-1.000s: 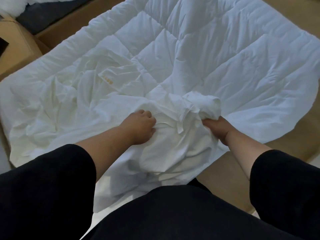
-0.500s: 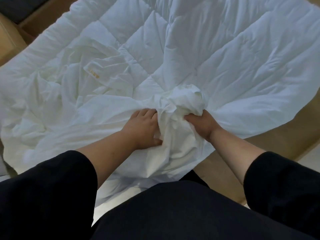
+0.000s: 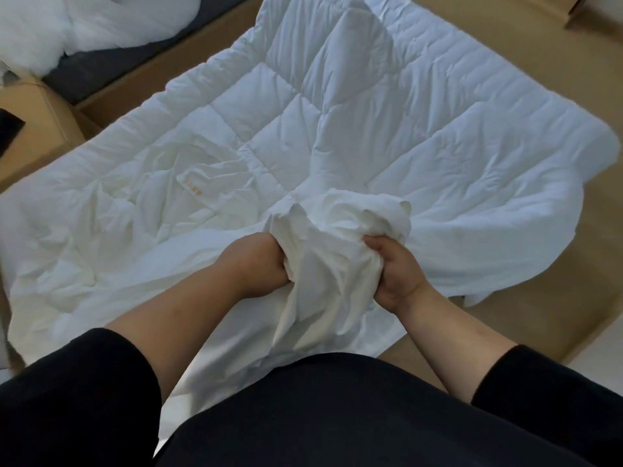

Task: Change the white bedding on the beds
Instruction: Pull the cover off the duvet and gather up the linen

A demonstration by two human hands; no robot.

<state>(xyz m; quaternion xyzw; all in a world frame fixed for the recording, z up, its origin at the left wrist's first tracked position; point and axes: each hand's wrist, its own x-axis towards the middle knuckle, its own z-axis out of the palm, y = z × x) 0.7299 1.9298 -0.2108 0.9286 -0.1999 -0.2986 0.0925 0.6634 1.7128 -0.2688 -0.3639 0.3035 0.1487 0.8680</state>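
Holding the bunched white cotton cover [image 3: 337, 230], left hand [image 3: 256, 264] and right hand [image 3: 394, 274] curl tight; pull it slowly off the puffy white quilt [image 3: 387, 129].

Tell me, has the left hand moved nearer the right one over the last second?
Yes. The left hand has closed in toward the right hand, judged against the yellow-marked tag on the sheet; both now grip the bunched cloth.

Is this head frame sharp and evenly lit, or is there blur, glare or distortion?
Head view: dim, soft light, no glare; the quilt reads slightly blown-out and soft, edges bow from the wide lens; left hand and right hand show mild blur.
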